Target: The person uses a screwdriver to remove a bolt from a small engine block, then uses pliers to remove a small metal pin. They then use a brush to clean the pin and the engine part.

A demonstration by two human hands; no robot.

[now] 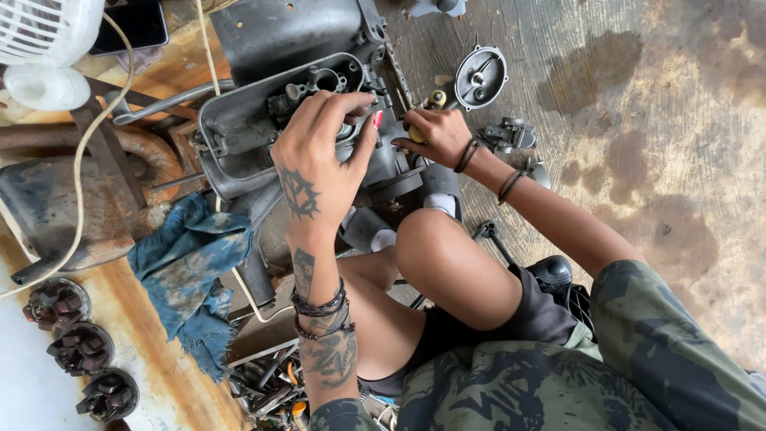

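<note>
Fingers of my left hand (319,160) clamp down on the grey engine housing (263,120) at upper centre of the frame. Just right of it, my right hand (437,136) is clenched round a yellow-handled screwdriver (431,108). At lower left lies a blue rag (191,271).

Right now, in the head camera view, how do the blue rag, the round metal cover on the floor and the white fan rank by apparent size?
1. Blue rag, clearly largest.
2. White fan, cut off by the frame, so its full size is unsure.
3. Round metal cover, smallest.
</note>
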